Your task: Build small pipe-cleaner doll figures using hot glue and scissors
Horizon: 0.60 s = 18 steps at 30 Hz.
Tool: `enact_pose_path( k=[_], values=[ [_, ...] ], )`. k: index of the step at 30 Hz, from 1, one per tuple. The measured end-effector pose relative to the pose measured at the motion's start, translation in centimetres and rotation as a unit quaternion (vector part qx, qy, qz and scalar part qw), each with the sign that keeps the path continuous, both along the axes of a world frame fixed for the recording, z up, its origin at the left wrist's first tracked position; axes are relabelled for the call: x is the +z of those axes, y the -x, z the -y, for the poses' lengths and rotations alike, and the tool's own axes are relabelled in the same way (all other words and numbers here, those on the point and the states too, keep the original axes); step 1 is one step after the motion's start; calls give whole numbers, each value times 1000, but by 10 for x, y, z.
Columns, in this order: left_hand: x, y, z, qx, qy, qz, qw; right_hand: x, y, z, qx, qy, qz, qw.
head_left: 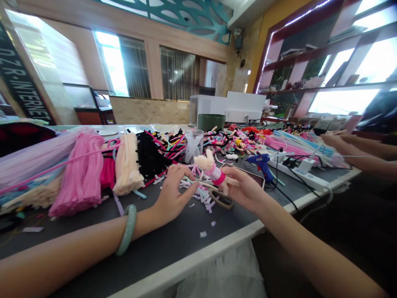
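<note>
My right hand (246, 188) is closed round a small cream pipe-cleaner figure (214, 167) with a pink band, held just above the dark table (161, 244). A pair of scissors (218, 198) lies under that hand; whether the fingers grip it I cannot tell. My left hand (172, 190) rests on the table with fingers curled, its fingertips pinching at thin pipe-cleaner pieces (198, 192) beside the figure. A pale green bangle (127, 229) sits on my left wrist.
Bundles of pink, cream, lilac and black pipe cleaners (83, 169) fill the table's left. A blue glue gun (262, 163), a power strip (305, 174) with cables and a green tub (211, 122) stand behind. Another person's arms (353, 145) reach in at right.
</note>
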<state>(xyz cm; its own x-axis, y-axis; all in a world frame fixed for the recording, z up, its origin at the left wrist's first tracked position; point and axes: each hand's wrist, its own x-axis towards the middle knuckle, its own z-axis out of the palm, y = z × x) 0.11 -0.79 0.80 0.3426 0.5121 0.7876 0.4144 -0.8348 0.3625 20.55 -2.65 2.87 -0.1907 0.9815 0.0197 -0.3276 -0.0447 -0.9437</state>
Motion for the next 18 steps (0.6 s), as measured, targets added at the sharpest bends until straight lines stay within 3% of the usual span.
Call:
enact_pose_path(
  k=[8,14,16,18],
  values=[
    [3,-2,4,0,-67,-8,998,1,10,9,-26,-36,27,999],
    [1,-2,2,17,-42,17,999,1,6,9,-66,-83,70,992],
    [0,-1,1,31,-23,19,999,0,5,10,-96,-127,129,979],
    [-1,0,0,40,-6,22,999,0,4,11,-140,-193,212,948]
  ],
)
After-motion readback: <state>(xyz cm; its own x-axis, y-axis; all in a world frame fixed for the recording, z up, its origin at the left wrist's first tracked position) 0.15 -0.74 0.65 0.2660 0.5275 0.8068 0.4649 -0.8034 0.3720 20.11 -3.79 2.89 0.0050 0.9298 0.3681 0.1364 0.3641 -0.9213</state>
